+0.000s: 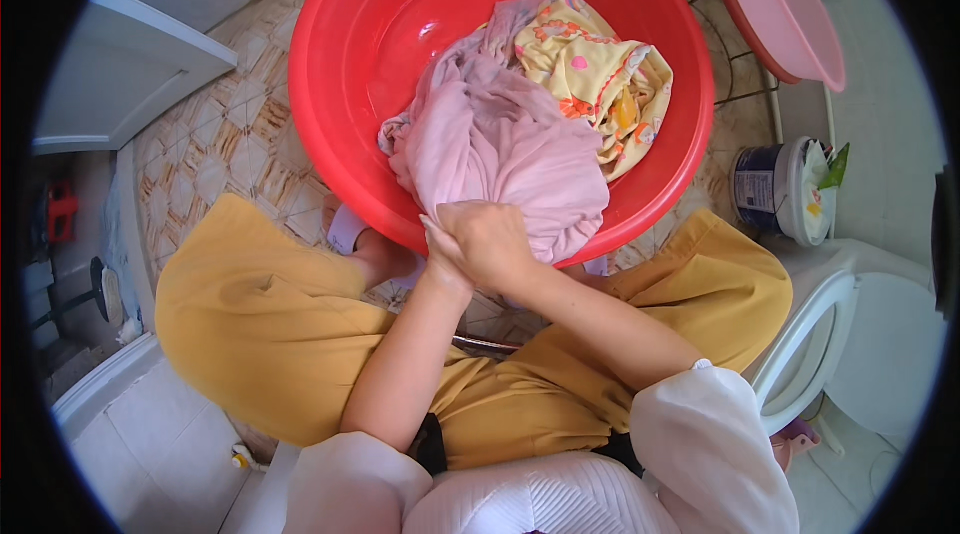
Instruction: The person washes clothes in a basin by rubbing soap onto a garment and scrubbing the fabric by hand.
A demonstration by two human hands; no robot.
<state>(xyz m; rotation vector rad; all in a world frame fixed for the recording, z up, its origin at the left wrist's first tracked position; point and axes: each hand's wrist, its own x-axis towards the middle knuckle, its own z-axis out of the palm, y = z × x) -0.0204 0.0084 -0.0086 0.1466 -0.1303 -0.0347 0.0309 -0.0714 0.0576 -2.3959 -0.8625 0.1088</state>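
Observation:
A large red basin (340, 134) stands in front of me between my knees. In it lies a bunched, damp-looking pale pink garment (500, 139), its exact kind not plain. Beside it on the right is a yellow patterned cloth (590, 64) with orange and pink prints. At the basin's near rim my right hand (490, 239) is closed on a gathered part of the pink garment. My left hand (447, 259) is pressed against it, partly covered by the right one, its fingers closed around the same fabric.
A pink basin (790, 9) leans on a rack at the far right. Below it stands a white-and-blue bucket (770, 192) with waste in it. A white toilet (830, 334) is close on my right. An open door (130, 69) stands at the left over the patterned tile floor (220, 134).

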